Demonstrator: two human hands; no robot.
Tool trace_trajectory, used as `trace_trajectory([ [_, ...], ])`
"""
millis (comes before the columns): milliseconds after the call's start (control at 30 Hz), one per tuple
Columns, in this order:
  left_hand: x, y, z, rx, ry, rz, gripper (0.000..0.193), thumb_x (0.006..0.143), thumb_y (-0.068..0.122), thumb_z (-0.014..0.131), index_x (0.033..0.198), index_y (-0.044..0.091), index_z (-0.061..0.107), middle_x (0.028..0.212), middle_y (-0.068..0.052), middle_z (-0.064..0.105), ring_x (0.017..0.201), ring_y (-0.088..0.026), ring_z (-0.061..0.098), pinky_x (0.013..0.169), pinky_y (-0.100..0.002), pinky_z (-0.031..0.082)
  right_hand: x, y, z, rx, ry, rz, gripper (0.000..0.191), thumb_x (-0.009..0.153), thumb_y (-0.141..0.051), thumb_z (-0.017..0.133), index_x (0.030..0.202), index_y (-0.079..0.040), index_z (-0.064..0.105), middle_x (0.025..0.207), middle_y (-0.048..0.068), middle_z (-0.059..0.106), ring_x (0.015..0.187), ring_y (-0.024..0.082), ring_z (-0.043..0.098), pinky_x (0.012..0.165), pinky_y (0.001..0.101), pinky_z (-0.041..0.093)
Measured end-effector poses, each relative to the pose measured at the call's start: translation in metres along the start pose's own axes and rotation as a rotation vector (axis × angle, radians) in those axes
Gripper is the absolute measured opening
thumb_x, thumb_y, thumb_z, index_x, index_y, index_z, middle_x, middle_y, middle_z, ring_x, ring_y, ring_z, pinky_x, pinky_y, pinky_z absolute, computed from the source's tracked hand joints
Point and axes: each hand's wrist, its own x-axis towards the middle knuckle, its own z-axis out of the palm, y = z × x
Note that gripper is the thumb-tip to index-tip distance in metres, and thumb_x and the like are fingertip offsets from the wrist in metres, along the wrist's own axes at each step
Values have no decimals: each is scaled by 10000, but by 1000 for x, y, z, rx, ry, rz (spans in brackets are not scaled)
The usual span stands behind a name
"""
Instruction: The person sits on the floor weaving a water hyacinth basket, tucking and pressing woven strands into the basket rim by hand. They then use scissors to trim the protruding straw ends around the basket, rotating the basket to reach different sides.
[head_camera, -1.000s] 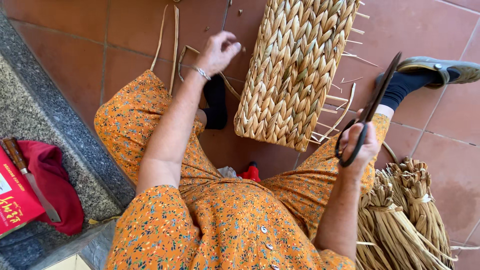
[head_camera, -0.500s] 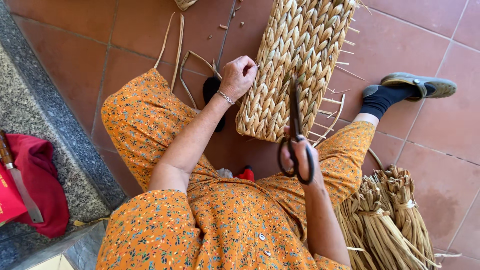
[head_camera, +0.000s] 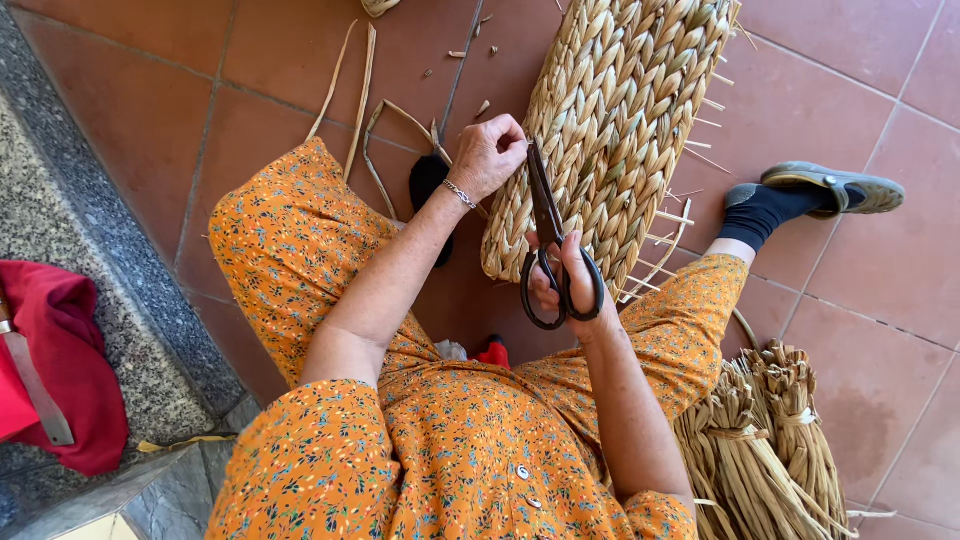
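Woven basket (head_camera: 625, 120) looks like dry, rough braided straw, scissors (head_camera: 553, 245) are dark matt metal, floor (head_camera: 880, 320) is smooth terracotta tile, dress (head_camera: 440, 440) is soft printed cloth.

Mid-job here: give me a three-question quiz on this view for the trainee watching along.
1. True or false: the right hand holds black scissors with the blades pointing toward the woven mat.
2. Where is the left hand? A. flat on the tiled floor B. gripping the mat's edge beside the scissor tips C. on the red bag
3. Fill in: the bundle of straw lies on the floor on the person's ____ side.

Key: 1 true; 2 B; 3 right.
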Motion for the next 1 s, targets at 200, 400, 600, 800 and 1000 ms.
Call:
trace_trajectory([
  [200, -2, 2, 2, 18, 3, 24, 91, 859, 116, 721, 833, 53, 661, 690, -65, 701, 625, -133, 696, 603, -311, 558, 28, -6, 12, 91, 73, 71, 774, 952, -731, 267, 1356, -124, 526, 688, -4, 505, 503, 94, 400, 468, 252, 313],
  [400, -2, 5, -1, 20, -11, -3, 103, 869, 131, 715, 830, 57, 655, 675, -60, 692, 624, -136, 696, 608, -313, 559, 42, -1, 10, -27, 49, -65, 778, 993, -726, 310, 1322, -68, 562, 608, -29, 433, 443, 85, 349, 417, 256, 280],
  [600, -3, 7, 0, 64, -4, -47, 94, 857, 144, 721, 824, 68, 675, 664, -36, 700, 625, -125, 705, 606, -304, 555, 48, 13, 14, -189, 164, -191, 742, 1019, -662, 359, 1249, 1, 600, 542, -29, 428, 396, 85, 360, 389, 263, 289],
  [800, 4, 1, -6, -253, -12, -201, 193, 937, 228, 656, 855, 55, 684, 724, -24, 719, 648, -161, 691, 595, -299, 568, 44, 10, 21, -346, 258, -231, 663, 1048, -564, 408, 1242, 27, 637, 558, -48, 454, 409, 66, 375, 381, 255, 303],
  [1000, 4, -8, -24, -347, 39, -492, 349, 952, 431, 624, 975, 87, 681, 805, -37, 706, 673, -132, 660, 620, -294, 557, -3, 5, -9, -37, 205, -227, 559, 1035, -438, 405, 1408, -25, 455, 631, -26, 460, 469, 111, 415, 416, 293, 324],
])
